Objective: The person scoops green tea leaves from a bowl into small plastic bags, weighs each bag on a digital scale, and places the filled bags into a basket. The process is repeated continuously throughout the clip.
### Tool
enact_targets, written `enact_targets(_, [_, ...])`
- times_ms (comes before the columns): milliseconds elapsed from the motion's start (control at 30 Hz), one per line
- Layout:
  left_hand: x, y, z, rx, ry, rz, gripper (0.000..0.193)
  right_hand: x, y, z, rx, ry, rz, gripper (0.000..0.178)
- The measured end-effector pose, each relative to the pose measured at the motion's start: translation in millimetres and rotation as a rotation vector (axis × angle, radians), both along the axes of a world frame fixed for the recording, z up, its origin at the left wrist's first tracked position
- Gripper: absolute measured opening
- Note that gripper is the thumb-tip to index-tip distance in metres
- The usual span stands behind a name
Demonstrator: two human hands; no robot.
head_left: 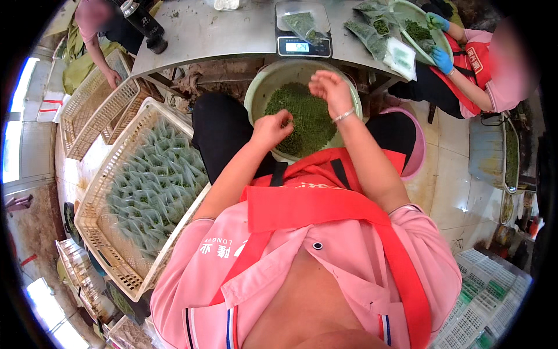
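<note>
A pale green tub (pixel 254 99) stands between my knees, holding a heap of small green grains or berries (pixel 302 119). Over the heap's left side is my left hand (pixel 273 129), its fingers curled inward; whatever they may hold is hidden. My right hand (pixel 332 93) hovers above the tub's far right part, fingers loosely bent and apart, with nothing visible in them. Just beyond the tub, at the table's edge, a digital scale (pixel 305 48) with a lit display carries a clear bag of green contents (pixel 303 24).
To my left, a cream plastic crate (pixel 92 218) holds many filled clear bags (pixel 154 186). On the steel table (pixel 226 35) are a black bottle (pixel 144 26) and more bags (pixel 367 38). A gloved co-worker (pixel 474 70) handles a basin at right; another person's hand (pixel 112 78) touches crates at left.
</note>
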State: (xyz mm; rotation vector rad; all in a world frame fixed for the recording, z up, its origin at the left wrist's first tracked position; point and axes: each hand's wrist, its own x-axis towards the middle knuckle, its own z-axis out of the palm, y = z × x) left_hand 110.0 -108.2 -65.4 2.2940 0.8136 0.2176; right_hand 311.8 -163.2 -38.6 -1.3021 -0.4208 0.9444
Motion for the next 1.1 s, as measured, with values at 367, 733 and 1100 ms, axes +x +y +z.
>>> enact_targets(367, [13, 4, -15, -0.509, -0.220, 0.089, 0.023, -30, -33, -39, -0.204, -0.297, 0.337, 0.011])
enact_targets(733, [27, 92, 49, 0.207, -0.051, -0.118, 0.044, 4, 17, 32, 0.003, -0.815, -0.042, 0.028])
enact_targets(1100, [28, 136, 33, 0.091, -0.259, 0.420, 0.026, 40, 114, 42, -0.385, -1.635, 0.130, 0.029])
